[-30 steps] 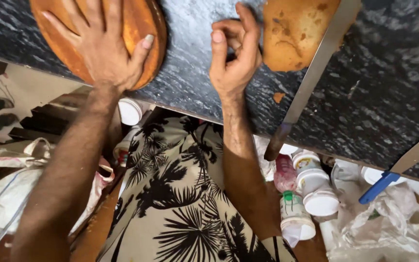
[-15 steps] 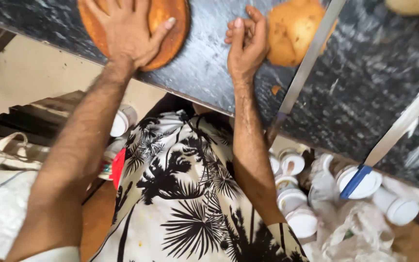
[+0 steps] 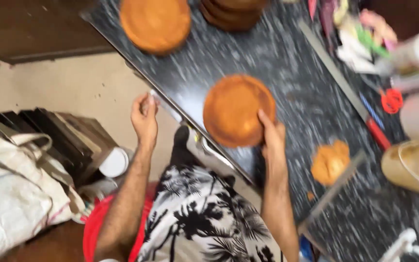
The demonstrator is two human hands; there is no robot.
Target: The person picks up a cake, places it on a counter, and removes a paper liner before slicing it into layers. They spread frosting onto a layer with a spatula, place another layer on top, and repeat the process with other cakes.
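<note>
Round brown cake layer lies flat on the dark speckled desk, close to its near edge. The right hand grips the layer's near right rim, its fingers curled over the top. The left hand hovers off the desk's edge, above the pale floor, fingers loosely curled around something small that is too blurred to tell. A second round cake sits farther back on the desk, and a stack of darker cakes stands just beside it. A torn cake scrap rests near a long metal ruler to the right. A red-handled tool lies beyond.
</note>
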